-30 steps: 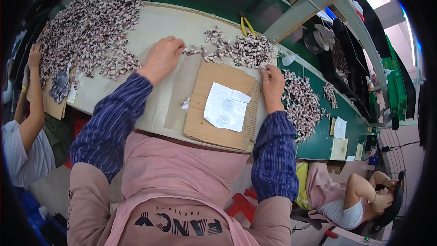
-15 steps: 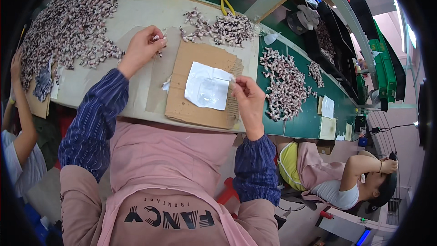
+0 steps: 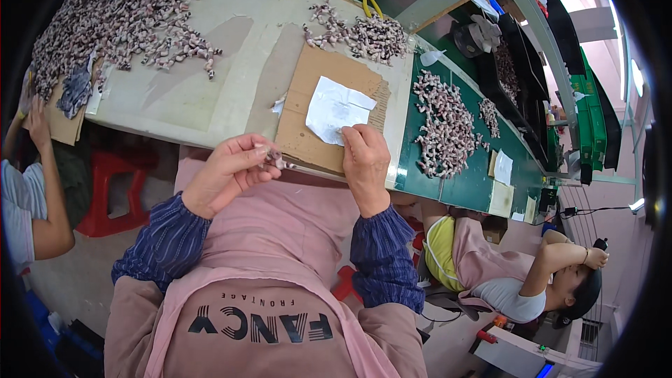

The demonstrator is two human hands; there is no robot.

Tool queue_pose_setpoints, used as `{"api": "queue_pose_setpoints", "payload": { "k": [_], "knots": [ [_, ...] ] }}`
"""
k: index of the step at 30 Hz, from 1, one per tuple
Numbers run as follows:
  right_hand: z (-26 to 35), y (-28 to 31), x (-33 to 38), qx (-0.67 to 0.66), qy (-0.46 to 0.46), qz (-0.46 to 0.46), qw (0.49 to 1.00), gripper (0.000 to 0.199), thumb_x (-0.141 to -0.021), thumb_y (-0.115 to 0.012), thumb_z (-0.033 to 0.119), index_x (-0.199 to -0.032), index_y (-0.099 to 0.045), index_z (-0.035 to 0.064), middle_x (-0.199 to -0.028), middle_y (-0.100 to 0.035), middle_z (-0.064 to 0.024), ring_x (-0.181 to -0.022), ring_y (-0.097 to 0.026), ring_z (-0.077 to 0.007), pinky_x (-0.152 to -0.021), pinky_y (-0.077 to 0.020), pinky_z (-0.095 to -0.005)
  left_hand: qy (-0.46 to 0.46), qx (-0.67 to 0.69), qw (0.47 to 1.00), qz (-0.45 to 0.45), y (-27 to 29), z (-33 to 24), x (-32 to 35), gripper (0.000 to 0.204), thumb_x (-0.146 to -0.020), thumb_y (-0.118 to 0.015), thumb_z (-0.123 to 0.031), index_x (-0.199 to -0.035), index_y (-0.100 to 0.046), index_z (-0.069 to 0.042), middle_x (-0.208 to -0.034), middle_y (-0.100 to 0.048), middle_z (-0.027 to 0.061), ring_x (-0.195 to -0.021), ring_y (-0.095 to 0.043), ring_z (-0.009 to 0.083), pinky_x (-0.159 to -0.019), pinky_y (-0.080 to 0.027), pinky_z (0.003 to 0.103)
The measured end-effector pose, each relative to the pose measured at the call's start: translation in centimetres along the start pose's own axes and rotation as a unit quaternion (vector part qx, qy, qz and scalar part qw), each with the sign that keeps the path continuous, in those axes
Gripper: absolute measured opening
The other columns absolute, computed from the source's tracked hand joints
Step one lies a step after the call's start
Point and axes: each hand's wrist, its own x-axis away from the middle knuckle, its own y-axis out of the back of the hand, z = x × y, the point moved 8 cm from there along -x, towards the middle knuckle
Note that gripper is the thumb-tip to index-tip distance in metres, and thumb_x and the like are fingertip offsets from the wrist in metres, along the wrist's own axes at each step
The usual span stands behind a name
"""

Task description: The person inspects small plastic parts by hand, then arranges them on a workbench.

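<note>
Small pale figurine pieces with dark markings [image 3: 274, 159] sit in the fingers of my left hand [image 3: 227, 171], just off the table's front edge. That hand is closed on them, its fingers curled. My right hand [image 3: 367, 164] is pinched at the lower edge of a creased white sheet [image 3: 343, 103]. What its fingertips hold, if anything, is too small to make out. Under the sheet lies a piece of brown cardboard [image 3: 299, 108]. A large heap of similar figurine pieces [image 3: 133, 17] covers the table's far left.
A smaller heap [image 3: 378, 40] lies beyond the cardboard, beside yellow-handled pliers [image 3: 371, 5]. More pieces [image 3: 444, 126] cover part of the green surface at right. A co-worker's arm [image 3: 40, 126] reaches in at left, near a red stool [image 3: 112, 189]. Another person [image 3: 518, 280] sits at right.
My left hand has come from over the table toward me, near the table's front edge, with the pieces in it. The right hand has moved from the sheet's upper right corner to its lower edge.
</note>
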Motion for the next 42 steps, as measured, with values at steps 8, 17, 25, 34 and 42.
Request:
{"api": "queue_pose_setpoints", "payload": {
  "k": [8,17,25,34,42],
  "knots": [
    [0.4,-0.1,0.1,-0.018,-0.030,0.033,0.999,0.011,-0.081,-0.071,-0.002,-0.091,-0.068,0.0016,-0.085,-0.064,-0.0121,-0.080,-0.062,-0.0321,-0.070,-0.0492,-0.0408,-0.043,-0.124,0.990,-0.045,0.1,0.1,0.8,0.017,-0.101,-0.061,-0.018,-0.109,-0.066,-0.003,-0.088,-0.068,0.0041,-0.071,-0.065,0.0069,-0.061,-0.054,0.018],
    [0.6,-0.1,-0.3,0.024,-0.028,0.033,0.999,0.007,-0.081,-0.068,0.000,-0.088,-0.067,0.0021,-0.085,-0.063,-0.0123,-0.082,-0.061,-0.0331,-0.073,-0.0484,-0.0426,-0.042,-0.108,0.991,-0.071,-1.1,1.4,0.1,0.017,-0.099,-0.063,-0.015,-0.111,-0.065,-0.002,-0.090,-0.071,0.0078,-0.076,-0.069,0.0106,-0.065,-0.056,0.022],
    [2.8,2.7,1.2,-0.226,-0.161,-0.020,0.960,0.011,-0.083,-0.069,-0.009,-0.093,-0.067,-0.0028,-0.087,-0.064,-0.0136,-0.078,-0.064,-0.0251,-0.067,-0.0505,-0.0315,-0.054,-0.127,0.988,-0.073,-1.4,1.9,-0.7,0.015,-0.098,-0.063,-0.013,-0.106,-0.065,0.000,-0.090,-0.071,0.0092,-0.074,-0.069,0.0114,-0.063,-0.056,0.022],
    [6.2,2.2,2.4,-0.244,-0.097,-0.007,0.965,0.020,-0.078,-0.072,-0.008,-0.097,-0.069,-0.0016,-0.091,-0.065,-0.0132,-0.080,-0.064,-0.0275,-0.067,-0.0514,-0.0338,-0.054,-0.159,0.983,-0.079,-1.4,2.2,-0.8,0.013,-0.098,-0.063,-0.012,-0.102,-0.066,0.000,-0.084,-0.071,0.0073,-0.069,-0.066,0.0095,-0.060,-0.054,0.021],
    [6.5,1.8,2.7,-0.278,-0.105,0.038,0.954,0.016,-0.080,-0.073,-0.007,-0.095,-0.070,-0.0015,-0.090,-0.066,-0.0124,-0.078,-0.064,-0.0233,-0.066,-0.0508,-0.0305,-0.038,-0.245,0.966,-0.076,-1.2,1.7,-0.5,0.013,-0.097,-0.064,-0.015,-0.098,-0.066,-0.002,-0.081,-0.068,0.0031,-0.066,-0.061,0.0060,-0.057,-0.049,0.020]
  ]
}}
